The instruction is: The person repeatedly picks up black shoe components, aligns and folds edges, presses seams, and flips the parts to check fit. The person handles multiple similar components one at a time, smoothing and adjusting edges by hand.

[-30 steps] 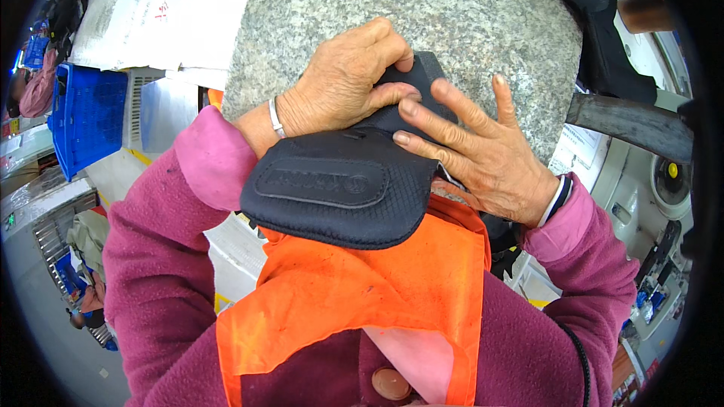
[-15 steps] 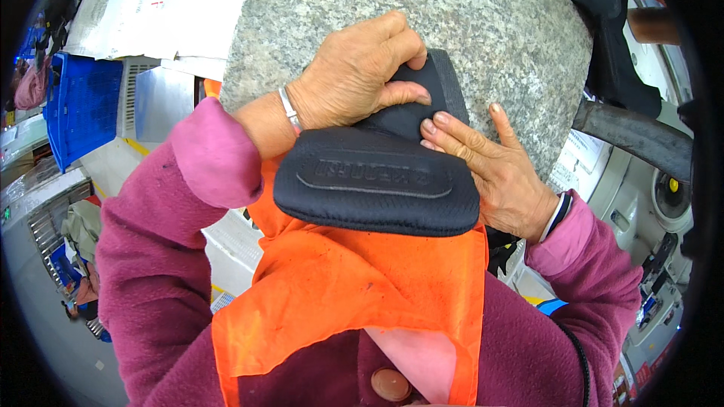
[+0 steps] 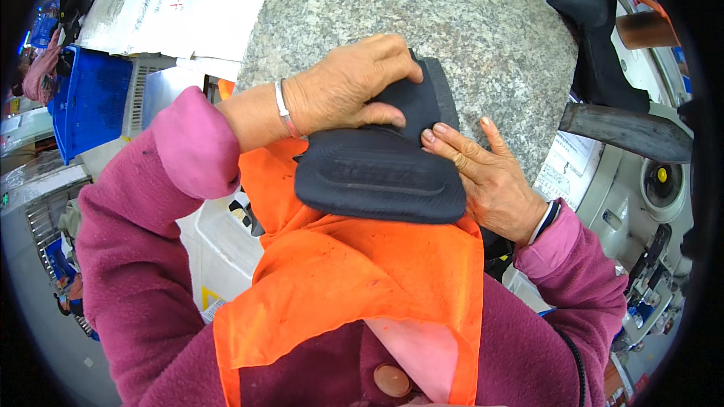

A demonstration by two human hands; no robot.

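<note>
Blk pad [image 3: 381,181] at near edge of surface [image 3: 490,38], over apron [image 3: 347,279]; long axis L-R, flap [image 3: 421,102] pointing away, slightly R. L hand [image 3: 343,87]: fingers curled on flap, can't tell if gripping. R hand [image 3: 494,185]: fingers extended, tips on flap. Surface extends beyond.

The surface [image 3: 332,0] is a slab of speckled stone, granite-like, mottled in grey, cream and darker flecks, with a broad rounded outline; its near edge is partly hidden. Over or against its left side lies a large white sheet [image 3: 162,19], flat, marked with black and red handwriting and a printed patterned strip; whether it overlaps the stone or only adjoins it cannot be told. At the near edge, the flat upper part of a black padded fabric piece [image 3: 415,109] lies over the stone, while its thick rounded end extends past the edge. Black sheet material [image 3: 584,7] is bunched along the far right edge.
</note>
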